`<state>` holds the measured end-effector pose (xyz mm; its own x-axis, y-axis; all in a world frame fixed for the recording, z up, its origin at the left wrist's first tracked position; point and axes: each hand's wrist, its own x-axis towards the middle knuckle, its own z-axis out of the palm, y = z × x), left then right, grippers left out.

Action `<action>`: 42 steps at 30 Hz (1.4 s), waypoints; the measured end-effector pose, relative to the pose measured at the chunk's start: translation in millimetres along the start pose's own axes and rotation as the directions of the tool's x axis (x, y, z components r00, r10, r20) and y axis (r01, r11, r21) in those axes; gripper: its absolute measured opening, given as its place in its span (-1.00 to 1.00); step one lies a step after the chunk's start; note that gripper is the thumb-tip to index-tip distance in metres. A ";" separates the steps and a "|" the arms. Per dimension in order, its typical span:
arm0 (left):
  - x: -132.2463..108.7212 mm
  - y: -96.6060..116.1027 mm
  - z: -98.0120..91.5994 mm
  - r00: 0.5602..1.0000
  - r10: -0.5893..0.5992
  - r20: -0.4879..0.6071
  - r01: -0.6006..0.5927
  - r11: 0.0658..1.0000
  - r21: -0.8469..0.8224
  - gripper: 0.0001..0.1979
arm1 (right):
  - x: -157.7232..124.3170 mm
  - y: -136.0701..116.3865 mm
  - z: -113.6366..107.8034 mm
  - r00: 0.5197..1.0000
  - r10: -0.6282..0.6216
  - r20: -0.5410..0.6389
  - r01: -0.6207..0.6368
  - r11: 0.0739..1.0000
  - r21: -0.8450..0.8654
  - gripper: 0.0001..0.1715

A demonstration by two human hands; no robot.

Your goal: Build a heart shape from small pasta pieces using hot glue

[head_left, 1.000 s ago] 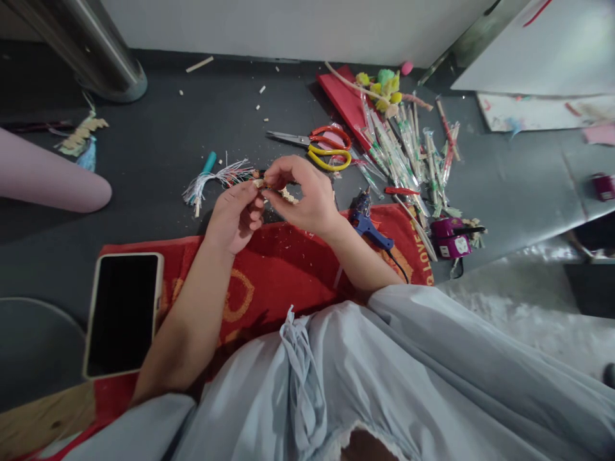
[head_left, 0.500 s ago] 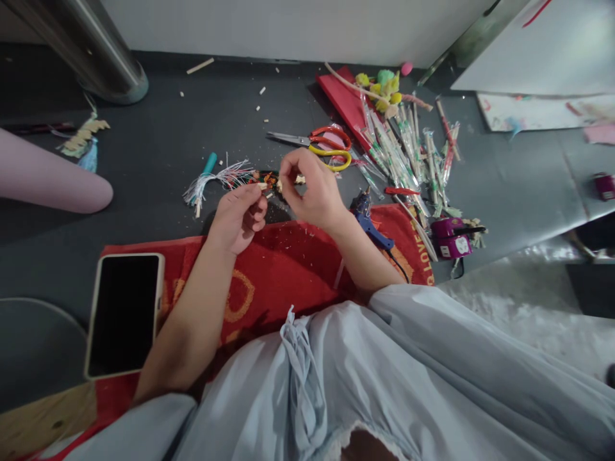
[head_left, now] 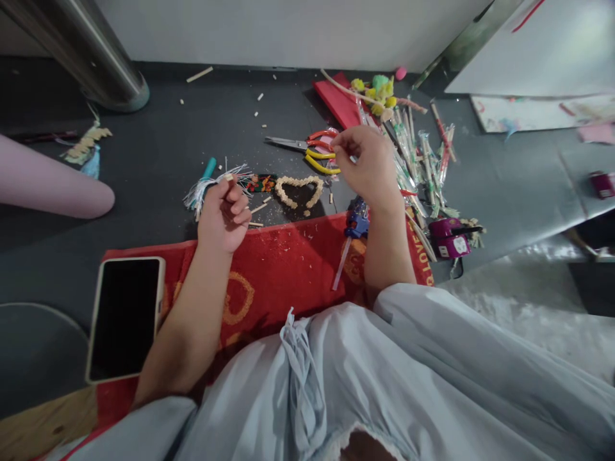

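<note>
My left hand (head_left: 223,211) is closed, with a small pale wooden piece (head_left: 229,177) pinched between thumb and fingertips. It hovers beside a fringe of white strands (head_left: 199,195) with a teal end. My right hand (head_left: 369,163) has its thumb and forefinger drawn together over the handles of red-and-yellow scissors (head_left: 314,153); whether they touch is unclear. Between the hands lies a heart-shaped outline of small pale pieces (head_left: 312,200), joined to a dark patterned band (head_left: 263,183). A blue glue gun (head_left: 357,224), partly hidden by my right forearm, lies on the red towel (head_left: 283,256).
A phone (head_left: 125,320) lies at the left. Wrapped sticks (head_left: 408,137), a red packet (head_left: 339,102) and yellow-green pompoms (head_left: 382,93) crowd the right, near a purple box (head_left: 449,237). A metal pole (head_left: 113,70) stands at the back left. Small wooden scraps (head_left: 259,208) are scattered about.
My right hand has moved right, from the pale pieces to the scissors' handles. My left hand has drawn slightly left with its small piece. The heart outline is uncovered.
</note>
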<state>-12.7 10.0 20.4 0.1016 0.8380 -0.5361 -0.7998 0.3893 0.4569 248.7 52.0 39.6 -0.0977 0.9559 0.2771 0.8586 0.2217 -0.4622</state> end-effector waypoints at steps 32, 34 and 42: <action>-2.5 1.3 3.5 1.000 0.006 -0.018 -0.007 0.998 -0.067 -0.52 | 6.5 17.7 9.5 0.971 0.208 0.116 -0.205 0.978 -0.036 -0.72; -2.4 1.1 3.1 1.000 0.006 -0.017 -0.007 0.999 -0.052 -0.57 | 6.4 19.6 13.3 0.976 0.187 0.113 -0.182 0.982 -0.048 -0.75; -1.0 0.5 1.2 1.000 0.022 0.009 -0.022 1.000 -0.013 -0.65 | 7.4 18.6 17.2 0.981 0.129 0.145 -0.120 0.990 -0.067 -0.82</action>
<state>-12.5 9.8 22.1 0.0894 0.8496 -0.5198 -0.8095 0.3661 0.4591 255.3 66.6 18.6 -0.0578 0.9942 0.0906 0.8959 0.0917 -0.4346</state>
